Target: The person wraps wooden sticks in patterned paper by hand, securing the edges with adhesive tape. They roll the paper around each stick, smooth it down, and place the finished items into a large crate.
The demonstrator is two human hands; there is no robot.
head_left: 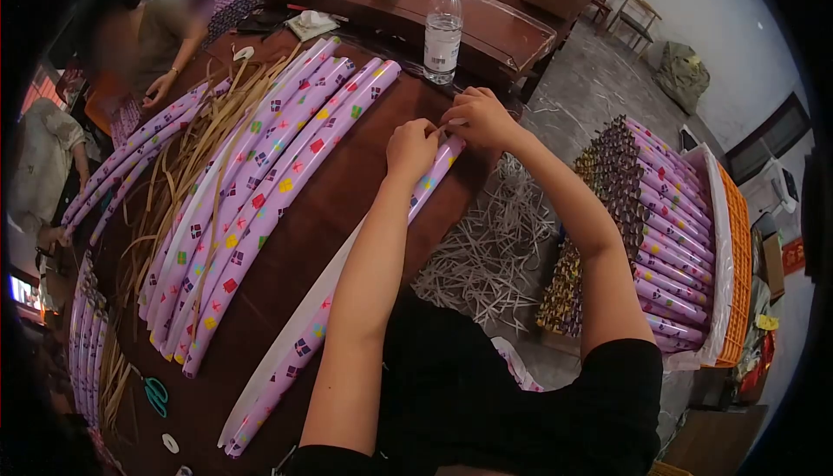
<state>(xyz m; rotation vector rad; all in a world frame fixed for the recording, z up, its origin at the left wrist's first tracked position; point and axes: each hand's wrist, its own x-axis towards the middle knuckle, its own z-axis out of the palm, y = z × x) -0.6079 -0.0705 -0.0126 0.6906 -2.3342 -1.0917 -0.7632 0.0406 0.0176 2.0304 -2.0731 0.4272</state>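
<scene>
A lilac wrapping paper roll [299, 350] printed with small coloured gift boxes and bows lies lengthwise on the dark red table, its white inner side showing along one edge. Both hands meet at its far end. My left hand [411, 151] has its fingers closed and pinched at the roll's end. Opposite it, my right hand [482, 120] is also closed in a pinch, thumb and fingertips close to the left ones. Something small and pale seems to be between the fingertips, too small to name. My left forearm covers the middle of the roll.
More rolls [260, 190] and brown paper strips [186, 155] lie to the left. A water bottle [443, 32] stands beyond my hands. Shredded paper [486, 250] covers the floor; an orange basket [736, 276] holds stacked rolls. Teal scissors [156, 395] lie near left; another person sits across.
</scene>
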